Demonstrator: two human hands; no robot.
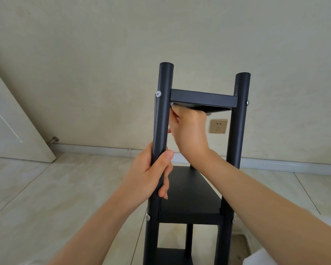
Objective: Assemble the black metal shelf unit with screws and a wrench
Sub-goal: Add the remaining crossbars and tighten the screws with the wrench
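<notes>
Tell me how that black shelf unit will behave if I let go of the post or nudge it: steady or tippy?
Probably tippy: the shelf unit looks tall and narrow, so a sideways push near the top could tilt it. It likely stays stiff, since screws already pin shelves to the posts. The left hand grips a smooth round post, which may slip.

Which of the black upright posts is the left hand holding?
The left hand grips the near left post, the one with the bright screw near its top. The near right post stands untouched; the right hand reaches under the top shelf.
</notes>
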